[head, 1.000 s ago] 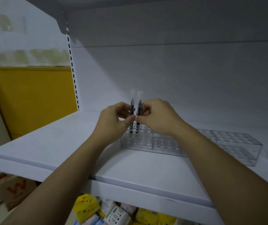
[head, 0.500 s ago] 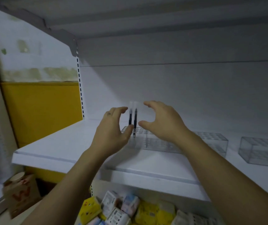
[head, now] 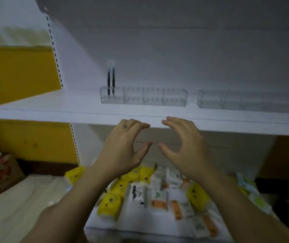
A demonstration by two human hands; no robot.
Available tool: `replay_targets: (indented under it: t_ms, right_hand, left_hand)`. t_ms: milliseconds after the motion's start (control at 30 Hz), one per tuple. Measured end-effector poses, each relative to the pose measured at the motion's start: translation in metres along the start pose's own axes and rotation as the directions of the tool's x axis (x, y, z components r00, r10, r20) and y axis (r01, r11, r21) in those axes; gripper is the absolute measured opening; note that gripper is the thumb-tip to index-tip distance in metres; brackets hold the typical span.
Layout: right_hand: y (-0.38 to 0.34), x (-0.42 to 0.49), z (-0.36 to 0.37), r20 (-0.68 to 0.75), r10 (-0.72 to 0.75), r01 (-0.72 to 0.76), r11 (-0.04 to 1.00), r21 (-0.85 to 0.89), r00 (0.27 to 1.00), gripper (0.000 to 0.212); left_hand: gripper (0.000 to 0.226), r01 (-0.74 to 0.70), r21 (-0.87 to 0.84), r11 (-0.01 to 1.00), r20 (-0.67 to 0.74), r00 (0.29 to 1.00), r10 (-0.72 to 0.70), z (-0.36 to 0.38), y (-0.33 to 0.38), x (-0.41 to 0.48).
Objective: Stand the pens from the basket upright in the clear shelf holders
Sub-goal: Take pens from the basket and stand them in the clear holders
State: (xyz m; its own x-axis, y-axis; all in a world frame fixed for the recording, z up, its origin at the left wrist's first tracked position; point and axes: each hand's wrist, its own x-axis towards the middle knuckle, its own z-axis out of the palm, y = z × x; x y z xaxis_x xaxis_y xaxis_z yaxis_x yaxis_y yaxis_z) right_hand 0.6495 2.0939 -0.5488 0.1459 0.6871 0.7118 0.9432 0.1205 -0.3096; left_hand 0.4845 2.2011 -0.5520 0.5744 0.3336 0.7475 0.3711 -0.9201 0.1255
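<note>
Facing a white shelf with a pale back panel, the view takes in two clear holders set in a row near the rear. The left holder is divided into compartments. The right holder lies just beside it, with a narrow gap between, and blur hides its detail. A slotted upright runs down the shelf's left side, against a yellow wall. Below the shelf, yellow packets and white boxes, some with orange labels, lie jumbled on a lower surface. A cardboard box sits at the far left.

The left hand and the right hand hang in front of the shelf's front edge, below the holders and well apart from them. The palms face each other and the thumbs nearly meet. Both hands are empty, with fingers loosely curved and spread, and their fingertips overlap the shelf lip in the view. Everything on the shelf above them is fully exposed.

The two pens stand in the leftmost compartment of the left holder. Their long axes are vertical and parallel, and they stand just beside each other. The lower ends sit inside the clear wall. The dark barrels rise above the rim, and the pale, translucent upper ends point straight up.
</note>
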Motion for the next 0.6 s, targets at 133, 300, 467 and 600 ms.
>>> replay_targets:
  t_ms: [133, 300, 467, 600]
  right_hand:
    - [0.030, -0.068, 0.028, 0.098, 0.137, -0.134, 0.990, -0.037, 0.986, 0.047]
    - [0.070, -0.133, 0.084, 0.457, 0.360, -0.323, 0.933, -0.161, 0.813, 0.060]
    - [0.107, -0.178, 0.147, 0.676, 0.500, -0.381, 0.863, -0.332, 0.541, 0.068]
    - [0.134, -0.220, 0.190, 0.760, 0.576, -0.457, 0.787, -0.415, 0.301, 0.060]
  left_hand:
    - [0.046, 0.048, -0.002, 0.999, 0.179, 0.983, -0.047, 0.048, 0.017, -0.049]
    - [0.058, 0.230, 0.032, 0.973, 0.568, 0.797, -0.207, 0.121, 0.016, -0.107]
    - [0.063, 0.346, 0.155, 0.925, 0.758, 0.559, -0.336, 0.189, 0.009, -0.156]
    - [0.063, 0.437, 0.240, 0.867, 0.851, 0.335, -0.404, 0.238, 0.000, -0.199]
